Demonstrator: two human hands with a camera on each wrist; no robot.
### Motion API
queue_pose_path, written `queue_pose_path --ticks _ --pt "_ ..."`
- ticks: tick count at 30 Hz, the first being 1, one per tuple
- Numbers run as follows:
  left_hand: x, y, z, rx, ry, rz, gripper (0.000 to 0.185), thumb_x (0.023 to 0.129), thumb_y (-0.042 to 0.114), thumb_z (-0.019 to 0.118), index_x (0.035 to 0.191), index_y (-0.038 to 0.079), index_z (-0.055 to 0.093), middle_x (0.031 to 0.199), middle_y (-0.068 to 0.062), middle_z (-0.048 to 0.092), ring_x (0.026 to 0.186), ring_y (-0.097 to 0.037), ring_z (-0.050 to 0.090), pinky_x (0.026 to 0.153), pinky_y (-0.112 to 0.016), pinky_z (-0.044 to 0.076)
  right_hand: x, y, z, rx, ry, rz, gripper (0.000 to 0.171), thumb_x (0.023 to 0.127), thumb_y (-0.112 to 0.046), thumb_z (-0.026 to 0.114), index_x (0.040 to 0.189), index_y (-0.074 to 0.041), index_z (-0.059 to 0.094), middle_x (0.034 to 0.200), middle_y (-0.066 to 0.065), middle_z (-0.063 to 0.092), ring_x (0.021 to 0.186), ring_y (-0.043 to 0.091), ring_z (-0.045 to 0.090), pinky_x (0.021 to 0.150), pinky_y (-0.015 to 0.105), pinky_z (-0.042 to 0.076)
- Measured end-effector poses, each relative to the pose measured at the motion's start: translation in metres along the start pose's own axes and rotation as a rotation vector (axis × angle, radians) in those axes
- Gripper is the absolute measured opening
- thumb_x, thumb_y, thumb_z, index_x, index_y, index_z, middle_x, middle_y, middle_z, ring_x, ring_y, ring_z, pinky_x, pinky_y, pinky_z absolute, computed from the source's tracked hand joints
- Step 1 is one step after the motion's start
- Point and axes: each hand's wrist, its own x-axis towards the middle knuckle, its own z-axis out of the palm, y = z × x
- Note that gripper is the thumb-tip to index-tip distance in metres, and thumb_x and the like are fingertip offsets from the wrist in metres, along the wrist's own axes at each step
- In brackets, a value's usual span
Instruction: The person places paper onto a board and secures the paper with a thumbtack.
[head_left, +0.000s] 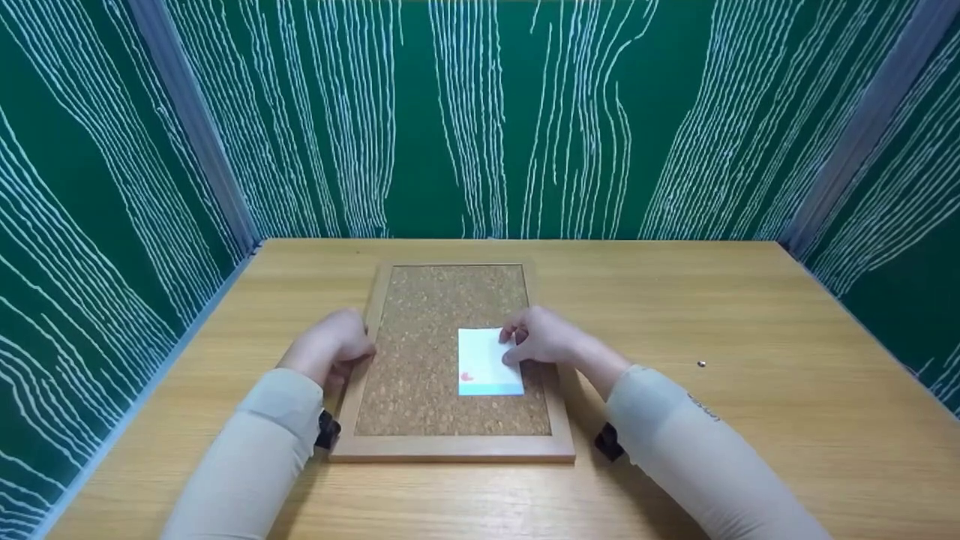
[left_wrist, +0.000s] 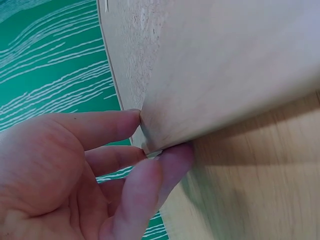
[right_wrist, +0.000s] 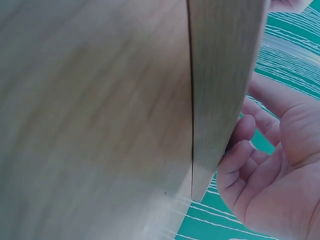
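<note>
A cork board (head_left: 442, 352) in a light wooden frame lies flat near the middle of the table (head_left: 750, 315). The left hand (head_left: 334, 346) grips the frame's left edge, thumb and fingers (left_wrist: 125, 125) pinching the wood. The right hand (head_left: 544, 337) rests over the board's right side, its curled fingers pressing on the upper right part of a white card (head_left: 486, 364) that lies on the cork. A small metal pin (head_left: 701, 364) lies on the table well to the right. Green patterned walls (head_left: 480, 112) enclose the table.
</note>
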Motion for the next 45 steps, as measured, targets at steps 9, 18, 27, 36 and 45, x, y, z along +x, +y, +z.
queue_pose_path --ticks 9,18,27,36,45 --pt "-0.002 0.004 -0.004 0.041 0.021 0.017 0.012 0.090 0.008 0.066 0.096 -0.002 0.067 0.082 -0.016 0.067 0.066 -0.026 0.067 0.053 -0.041 0.057 -0.001 0.001 -0.003 0.015 -0.001 -0.002 0.023 0.087 -0.021 0.083 0.108 -0.017 0.075 0.094 0.003 0.065 0.082 0.021 0.059 0.072 0.035 0.046" --pt "-0.004 0.009 -0.014 0.128 0.077 0.059 0.026 0.095 0.022 0.065 0.110 0.000 0.069 0.091 -0.015 0.066 0.079 -0.029 0.064 0.065 -0.038 0.053 -0.004 0.002 -0.019 0.079 0.028 -0.018 0.028 0.088 -0.020 0.081 0.114 -0.010 0.073 0.093 0.005 0.066 0.082 0.021 0.060 0.068 0.032 0.048" --pt "-0.005 0.030 -0.022 0.135 0.285 0.207 0.056 0.099 0.035 0.063 0.143 0.003 0.056 0.144 -0.020 0.055 0.119 -0.034 0.058 0.100 -0.053 0.048 -0.014 0.006 -0.047 0.137 0.137 -0.097 0.036 0.088 -0.019 0.080 0.120 -0.006 0.071 0.100 0.007 0.068 0.093 0.026 0.061 0.074 0.036 0.051" --pt "-0.011 0.053 -0.009 0.049 0.342 0.406 0.064 0.096 0.038 0.070 0.149 0.010 0.047 0.152 -0.012 0.044 0.139 -0.031 0.042 0.112 -0.051 0.037 -0.028 0.015 -0.066 0.218 0.200 -0.162 0.042 0.091 -0.022 0.077 0.128 -0.006 0.066 0.115 0.010 0.067 0.110 0.026 0.062 0.092 0.042 0.052" --pt "-0.015 0.073 0.015 0.166 0.203 0.563 0.076 0.088 0.041 0.078 0.151 0.013 0.046 0.154 -0.009 0.041 0.142 -0.030 0.037 0.113 -0.053 0.035 -0.043 0.030 -0.080 0.209 0.170 -0.206 0.054 0.090 -0.025 0.079 0.137 -0.004 0.059 0.135 0.012 0.061 0.128 0.034 0.054 0.105 0.050 0.044"
